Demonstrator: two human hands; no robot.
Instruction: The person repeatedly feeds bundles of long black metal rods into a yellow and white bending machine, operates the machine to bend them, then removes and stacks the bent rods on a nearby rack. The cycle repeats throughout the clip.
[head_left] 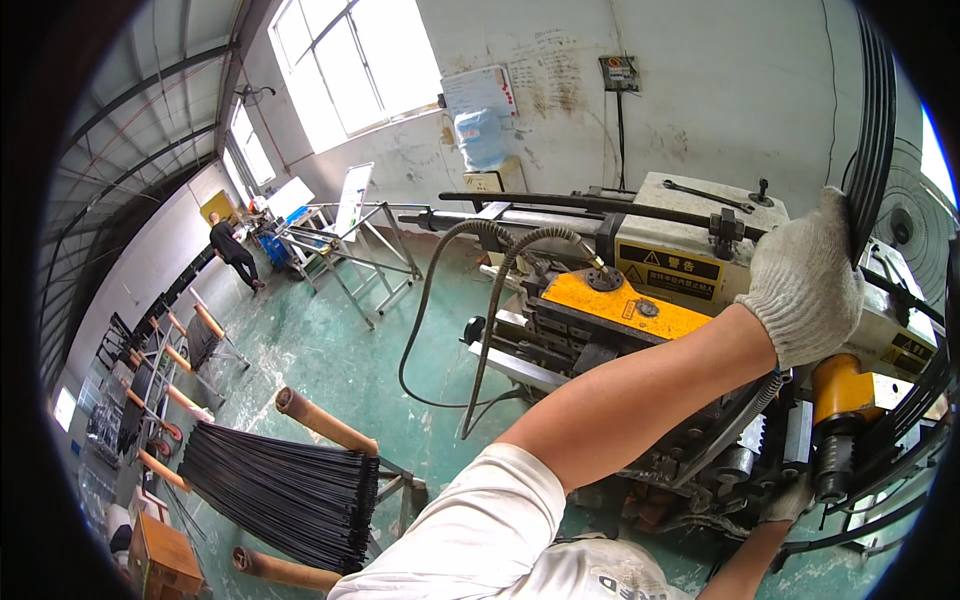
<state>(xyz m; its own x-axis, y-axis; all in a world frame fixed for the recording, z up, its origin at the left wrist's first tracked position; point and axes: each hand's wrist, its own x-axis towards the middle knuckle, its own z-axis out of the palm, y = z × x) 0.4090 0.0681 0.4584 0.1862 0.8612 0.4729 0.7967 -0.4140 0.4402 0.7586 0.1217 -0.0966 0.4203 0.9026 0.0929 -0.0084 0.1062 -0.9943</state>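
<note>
My left hand [808,280], in a whitish knit work glove, is raised over the right part of a machine. Its fingers curl round a bundle of long thin black rods [872,120] that rises to the top edge; the fingertips are hidden behind the glove. Lower down, my right hand [790,502], also gloved, is beside a dark cylindrical machine part [832,470] under a yellow collar [838,388]. The right fingers are mostly hidden, so their grip cannot be made out. The machine carries a yellow plate [625,303] with hoses and a long black bar [600,205].
More black rods [290,490] lie across a rack with brown rollers [325,420] at lower left. A wrench [708,194] rests on the machine's white housing. Hoses [485,310] loop toward the green floor. A person [232,250] stands far off near a metal frame table [350,240]. A fan [905,215] stands right.
</note>
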